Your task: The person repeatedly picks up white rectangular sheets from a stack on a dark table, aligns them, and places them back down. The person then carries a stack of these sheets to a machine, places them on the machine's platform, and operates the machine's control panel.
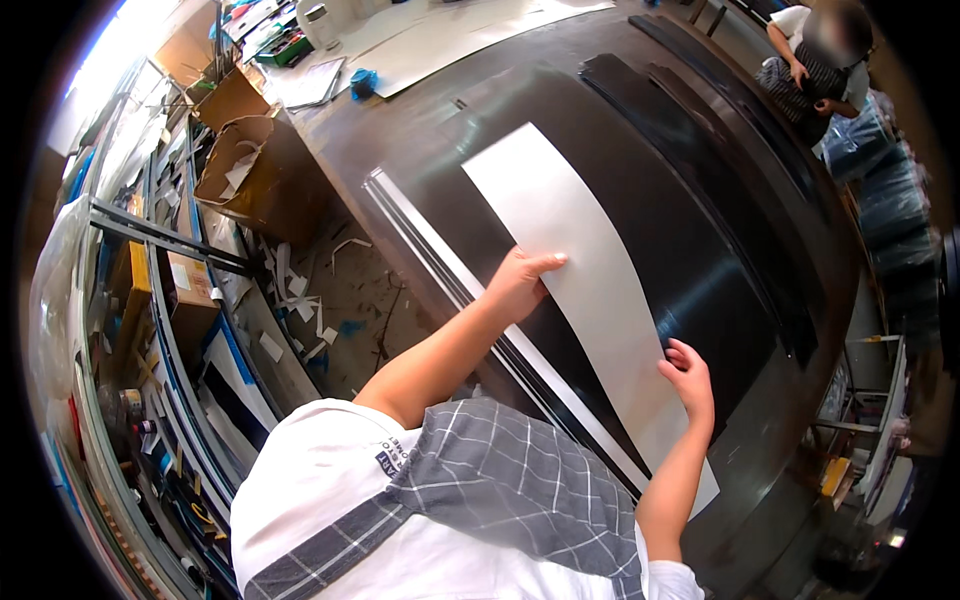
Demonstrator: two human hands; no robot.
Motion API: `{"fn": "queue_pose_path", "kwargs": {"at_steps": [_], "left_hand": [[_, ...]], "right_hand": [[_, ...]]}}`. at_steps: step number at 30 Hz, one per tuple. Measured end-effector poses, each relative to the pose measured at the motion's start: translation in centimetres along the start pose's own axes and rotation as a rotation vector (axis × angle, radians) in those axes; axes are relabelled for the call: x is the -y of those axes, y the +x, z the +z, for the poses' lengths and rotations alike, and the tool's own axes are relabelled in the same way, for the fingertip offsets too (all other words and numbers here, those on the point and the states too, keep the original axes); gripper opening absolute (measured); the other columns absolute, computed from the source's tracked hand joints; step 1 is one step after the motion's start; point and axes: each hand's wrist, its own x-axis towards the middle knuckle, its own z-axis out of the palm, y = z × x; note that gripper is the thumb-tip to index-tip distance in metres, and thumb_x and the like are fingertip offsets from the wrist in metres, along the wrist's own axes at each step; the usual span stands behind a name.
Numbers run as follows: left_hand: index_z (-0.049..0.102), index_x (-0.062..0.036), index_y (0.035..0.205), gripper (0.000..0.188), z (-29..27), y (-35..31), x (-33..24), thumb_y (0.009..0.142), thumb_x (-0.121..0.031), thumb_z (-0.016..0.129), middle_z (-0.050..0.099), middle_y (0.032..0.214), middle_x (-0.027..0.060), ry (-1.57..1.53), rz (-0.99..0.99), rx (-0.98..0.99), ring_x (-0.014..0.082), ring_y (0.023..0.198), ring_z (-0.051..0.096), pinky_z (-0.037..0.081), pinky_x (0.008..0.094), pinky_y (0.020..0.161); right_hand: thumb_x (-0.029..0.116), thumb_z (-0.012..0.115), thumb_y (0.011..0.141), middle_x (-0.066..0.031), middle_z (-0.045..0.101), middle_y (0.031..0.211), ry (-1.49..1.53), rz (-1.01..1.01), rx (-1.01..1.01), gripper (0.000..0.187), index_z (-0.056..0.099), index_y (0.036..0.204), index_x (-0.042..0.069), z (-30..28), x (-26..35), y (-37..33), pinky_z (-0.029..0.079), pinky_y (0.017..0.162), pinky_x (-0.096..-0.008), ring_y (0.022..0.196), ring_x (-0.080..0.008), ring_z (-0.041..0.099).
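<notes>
White strip (pixel 592 255) over the black sheet (pixel 690 275) on the table (pixel 415 140). I see the left hand (pixel 520 285) pinching one long edge; right hand (pixel 690 380) at the other, can't tell if closed. Taken up, not yet released.

A workshop is indicated by the broad dark bench (pixel 420 140), on which long black strips (pixel 625 90) are laid. At the left, a rack (pixel 158 300) is crammed with assorted materials; the floor (pixel 360 300) is littered with white offcuts (pixel 271 347) near a brown cardboard box (pixel 285 170).
</notes>
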Motion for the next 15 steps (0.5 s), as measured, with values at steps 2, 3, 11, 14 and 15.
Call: {"fn": "queue_pose_path", "kwargs": {"at_steps": [2,3,11,14,15], "left_hand": [[0.061,-0.0031,0.107,0.023,-2.8,0.5,-1.6,0.084,-0.004,0.064,0.066,0.101,0.0063,-0.001,0.051,-0.019,0.0182,0.094,0.064,0.051,0.0363,0.085],[0.061,-0.0016,0.105,0.021,-4.0,0.8,-2.4,0.085,-0.001,0.063,0.066,0.098,0.007,-0.016,0.078,-0.033,0.019,0.089,0.065,0.052,0.0357,0.084],[0.055,-0.0059,0.123,0.054,-14.3,-1.5,-6.4,0.08,-0.036,0.067,0.046,0.135,0.0148,1.978,0.542,-0.529,0.0318,0.132,0.036,0.026,0.0482,0.108],[0.049,-0.0055,0.129,0.059,-14.6,-2.7,-6.3,0.08,-0.034,0.067,0.042,0.139,0.0161,1.974,0.462,-0.425,0.0327,0.135,0.033,0.023,0.0479,0.112],[0.049,-0.005,0.129,0.058,-14.7,-2.8,-6.2,0.08,-0.032,0.066,0.041,0.139,0.0162,1.953,0.468,-0.409,0.0327,0.134,0.033,0.024,0.0476,0.111]], "right_hand": [[0.018,0.072,0.075,-0.0059,0.066,0.086,-0.102,0.103,0.323,0.03,0.066,0.097,-0.001,2.0,5.4,2.5,0.048,0.072,-0.0286,0.079,-0.0131,0.059],[0.018,0.072,0.076,-0.0041,0.064,0.081,-0.05,0.112,0.363,0.025,0.065,0.092,0.0,2.8,5.8,3.3,0.047,0.069,-0.0281,0.075,-0.0119,0.057],[0.016,0.068,0.079,0.0011,0.059,0.07,-0.067,0.15,0.43,0.014,0.063,0.078,0.003,7.5,4.6,5.5,0.044,0.061,-0.0267,0.064,-0.0074,0.053],[0.014,0.067,0.08,0.0008,0.059,0.07,-0.075,0.132,0.47,0.014,0.062,0.078,0.001,8.3,4.7,5.2,0.044,0.06,-0.0273,0.063,-0.0075,0.052],[0.015,0.067,0.08,0.0008,0.059,0.069,-0.073,0.116,0.472,0.015,0.061,0.077,0.001,8.5,5.2,5.1,0.044,0.059,-0.0273,0.063,-0.0077,0.052]]}}
